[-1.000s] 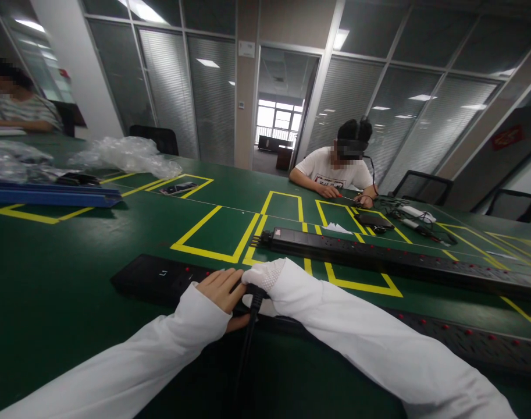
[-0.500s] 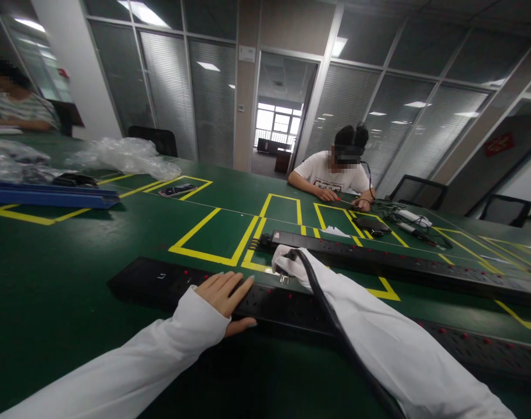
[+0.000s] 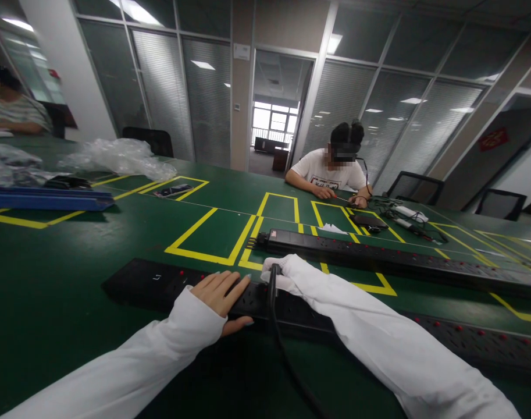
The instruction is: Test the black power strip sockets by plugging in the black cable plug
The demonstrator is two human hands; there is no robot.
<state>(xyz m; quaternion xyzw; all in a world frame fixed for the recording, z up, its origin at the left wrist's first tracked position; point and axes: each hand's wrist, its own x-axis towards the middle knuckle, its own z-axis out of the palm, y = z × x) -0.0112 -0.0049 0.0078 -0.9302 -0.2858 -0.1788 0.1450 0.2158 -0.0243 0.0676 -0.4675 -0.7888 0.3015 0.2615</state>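
Across the green table in front of me lies a long black power strip (image 3: pixel 138 282) with sockets and red lights or switches. My left hand (image 3: pixel 221 291) rests on its top, fingers stretched out and thumb along the near side. My right hand (image 3: pixel 287 269), in a white covering, is closed around a black plug (image 3: pixel 274 271) over the strip's sockets. The thick black cable (image 3: pixel 287 366) hangs from it toward me. The plug's prongs are mostly hidden, so I cannot tell how far they sit in a socket.
Behind lies a second black power strip (image 3: pixel 378 256), its pronged end on the left. A blue metal channel (image 3: pixel 51 199), plastic wrap (image 3: pixel 117 157) and a phone (image 3: pixel 173 191) are on the left. Opposite, a person (image 3: pixel 335 169) works near tangled cables (image 3: pixel 405 215). Yellow tape marks the table.
My right hand has moved left and down with the plug, from above the strip to its sockets. The cable now hangs more steeply. My left hand stays on the strip.
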